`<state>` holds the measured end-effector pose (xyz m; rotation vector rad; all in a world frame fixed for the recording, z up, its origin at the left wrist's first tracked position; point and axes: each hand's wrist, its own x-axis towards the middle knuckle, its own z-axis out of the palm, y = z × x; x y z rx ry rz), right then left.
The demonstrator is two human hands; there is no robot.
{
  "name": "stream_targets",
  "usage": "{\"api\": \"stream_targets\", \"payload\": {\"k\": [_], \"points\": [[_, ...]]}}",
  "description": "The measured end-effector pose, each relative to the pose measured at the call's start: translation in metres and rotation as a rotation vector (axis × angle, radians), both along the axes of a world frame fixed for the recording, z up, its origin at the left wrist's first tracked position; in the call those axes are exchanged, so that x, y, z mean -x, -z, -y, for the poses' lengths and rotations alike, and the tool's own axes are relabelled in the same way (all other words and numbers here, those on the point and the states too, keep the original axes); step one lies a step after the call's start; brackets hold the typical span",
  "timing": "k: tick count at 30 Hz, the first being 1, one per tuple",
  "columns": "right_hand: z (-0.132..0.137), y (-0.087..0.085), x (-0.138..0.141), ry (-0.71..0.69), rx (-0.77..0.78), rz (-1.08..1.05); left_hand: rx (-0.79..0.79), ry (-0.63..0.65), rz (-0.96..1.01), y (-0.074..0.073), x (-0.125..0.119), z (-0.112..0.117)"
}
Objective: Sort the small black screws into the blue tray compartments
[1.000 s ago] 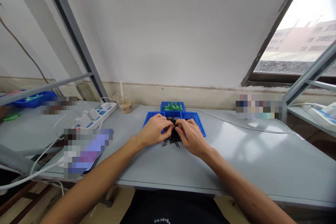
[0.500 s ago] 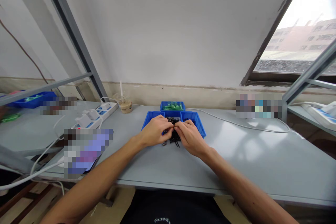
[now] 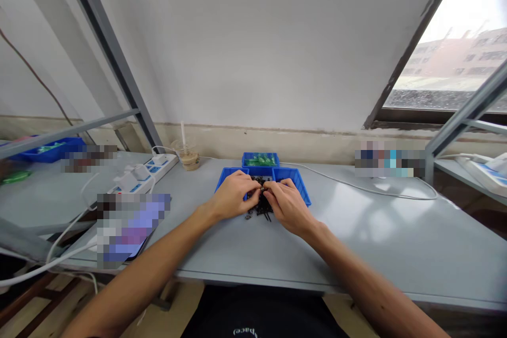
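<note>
My left hand [image 3: 233,195] and my right hand [image 3: 288,205] meet fingertip to fingertip over a heap of small black parts [image 3: 260,208] on the grey table [image 3: 356,237]. Both hands are closed in a pinch on one small part [image 3: 262,188] held between them, too small to name. Right behind the hands stand two blue bins, one on the left [image 3: 224,176] and one on the right [image 3: 296,179]. A third blue bin [image 3: 260,159] farther back holds green parts.
A white power strip [image 3: 142,173] with plugs and cables lies at the left, a plastic cup with a straw [image 3: 187,156] beside it. A white cable [image 3: 356,186] runs across the table's right side. Another blue bin [image 3: 47,150] sits far left. Metal frame posts stand at both sides.
My hands have stayed over the heap of black parts, the fingertips shifting slightly as they work the small part between them.
</note>
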<state>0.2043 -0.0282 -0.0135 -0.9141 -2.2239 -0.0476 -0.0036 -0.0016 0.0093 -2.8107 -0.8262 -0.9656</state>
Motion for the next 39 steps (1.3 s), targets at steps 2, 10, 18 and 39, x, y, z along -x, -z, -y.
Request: {"api": "stream_targets", "payload": {"k": [2, 10, 18, 39], "points": [[-0.0004, 0.0002, -0.0001, -0.005, -0.008, 0.011, 0.014, 0.017, -0.013, -0.0001, 0.0001, -0.0002], [0.0013, -0.0024, 0.0009, -0.04, 0.048, 0.012, 0.036, 0.07, -0.044, 0.0009, -0.0003, 0.0007], [0.0001, -0.0009, 0.0008, -0.04, 0.096, 0.01, 0.029, 0.088, -0.04, 0.0026, -0.0017, 0.0006], [-0.0002, 0.0, 0.0012, -0.04, 0.079, -0.043, 0.013, 0.065, -0.038, 0.0038, -0.0029, 0.001]]}}
